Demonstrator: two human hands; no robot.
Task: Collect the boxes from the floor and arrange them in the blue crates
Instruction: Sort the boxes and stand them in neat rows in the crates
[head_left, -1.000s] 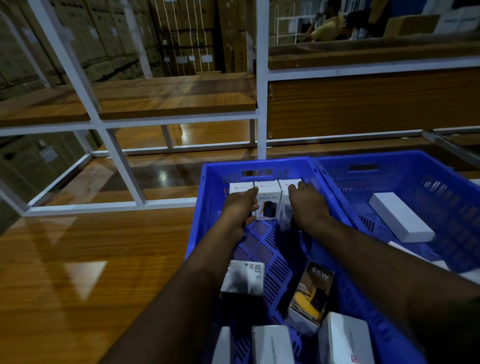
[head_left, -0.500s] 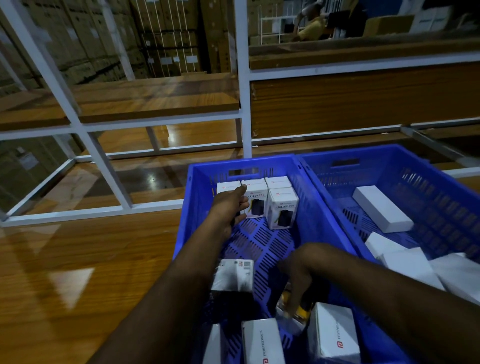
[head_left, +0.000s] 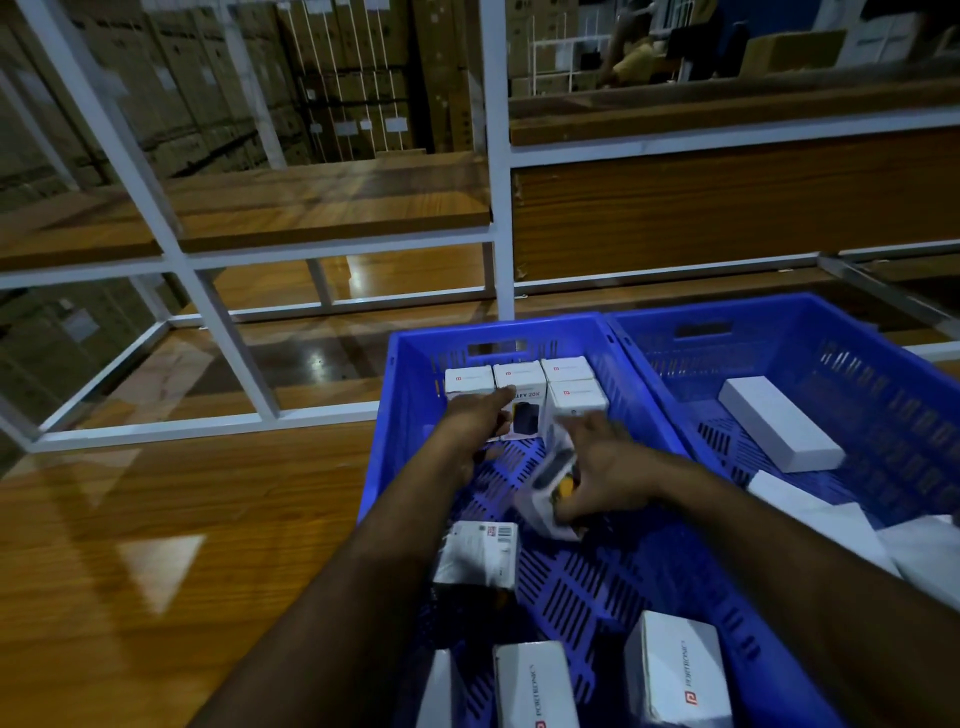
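Two blue crates stand side by side on the wooden floor. In the left crate (head_left: 395, 415) several small white boxes (head_left: 563, 371) stand in a row against the far wall. My left hand (head_left: 480, 423) rests on that row, fingers stretched over the boxes. My right hand (head_left: 605, 470) grips a white and yellow box (head_left: 550, 491) tilted above the crate's middle, just in front of the row. A loose labelled box (head_left: 480, 553) lies lower in the crate, and three white boxes (head_left: 670, 670) stand at its near end.
The right crate (head_left: 810, 317) holds a long white box (head_left: 779, 428) and more white boxes (head_left: 841, 525) near its front. White metal shelving (head_left: 496, 208) with wooden boards rises behind the crates. Stacked cartons fill the background, where a person sits far off.
My right hand has lifted the white and yellow box from the near part of the crate and carried it towards the far row. My left hand stays on the row.
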